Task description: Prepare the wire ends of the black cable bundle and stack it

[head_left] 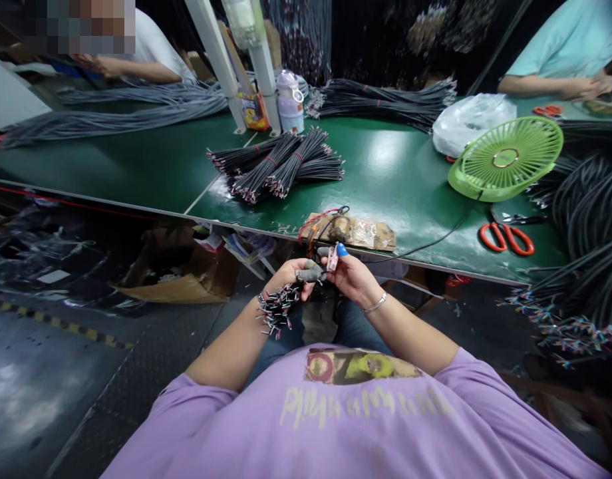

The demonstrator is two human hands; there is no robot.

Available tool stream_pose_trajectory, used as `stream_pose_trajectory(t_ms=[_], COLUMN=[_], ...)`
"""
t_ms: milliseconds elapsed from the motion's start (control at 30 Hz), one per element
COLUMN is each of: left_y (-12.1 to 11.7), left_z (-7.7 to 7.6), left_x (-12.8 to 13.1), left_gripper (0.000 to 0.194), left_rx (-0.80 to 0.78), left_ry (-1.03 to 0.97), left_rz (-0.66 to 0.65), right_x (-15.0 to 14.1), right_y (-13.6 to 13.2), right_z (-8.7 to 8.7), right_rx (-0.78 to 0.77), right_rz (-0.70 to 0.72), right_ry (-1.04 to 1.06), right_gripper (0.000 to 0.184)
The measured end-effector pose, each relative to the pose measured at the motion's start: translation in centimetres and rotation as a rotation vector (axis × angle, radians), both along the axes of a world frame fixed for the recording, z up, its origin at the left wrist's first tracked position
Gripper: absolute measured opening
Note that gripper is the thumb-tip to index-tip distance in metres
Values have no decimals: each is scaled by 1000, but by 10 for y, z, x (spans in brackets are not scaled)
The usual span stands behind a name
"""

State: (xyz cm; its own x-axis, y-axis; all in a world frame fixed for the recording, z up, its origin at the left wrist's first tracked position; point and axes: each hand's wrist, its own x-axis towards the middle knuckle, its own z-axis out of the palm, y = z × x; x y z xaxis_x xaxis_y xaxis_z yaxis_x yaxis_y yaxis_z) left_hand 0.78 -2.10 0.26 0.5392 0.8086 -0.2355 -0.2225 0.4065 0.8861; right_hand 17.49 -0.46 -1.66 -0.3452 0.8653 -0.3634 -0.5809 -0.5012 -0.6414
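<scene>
My left hand [288, 273], with grey wrapping on a finger, is closed around a bundle of short black cables [276, 307]; their red and white wire ends splay out below the wrist side. Close against it, my right hand [354, 277] has a blue cover on its thumb. Its fingers pinch a small pinkish-white piece [332, 259], whose kind I cannot make out. Both hands are just off the table's front edge, beside a taped wooden block [370, 233] with a red wire [313, 223] at its left end. Fingers hide where the cables meet the small piece.
Tied black cable bundles [286, 163] lie on the green table [386, 156]. At right are a green fan [505, 158], orange-handled scissors [506, 238], a plastic bag [473, 120] and hanging cables [590, 233]. A lilac bottle [290, 106] stands behind. Two people sit across.
</scene>
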Motion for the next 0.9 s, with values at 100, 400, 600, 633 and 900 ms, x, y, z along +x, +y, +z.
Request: stream_pose_trajectory(t_ms=[100,400,600,633,900], left_y=[5,10,6,5,-14], left_z=[-3,-11,-12,-12,-2], left_x=[3,6,1,0,-8], left_gripper=[36,35,35,35,32], left_rx=[-12,-33,-20,-15,-37], left_ry=[33,2,-13,-13,176], left_rz=[-14,-69,-60,-54,-2], right_x=[-1,-3,2,3,15], right_y=[0,-1,-3,-4,-16], right_z=[0,0,2,1,-13], right_rx=[-4,1,-60,-61,-101], right_rz=[-11,-13,72,91,179], right_ry=[23,55,80,87,41], right_gripper=[35,36,45,47,36])
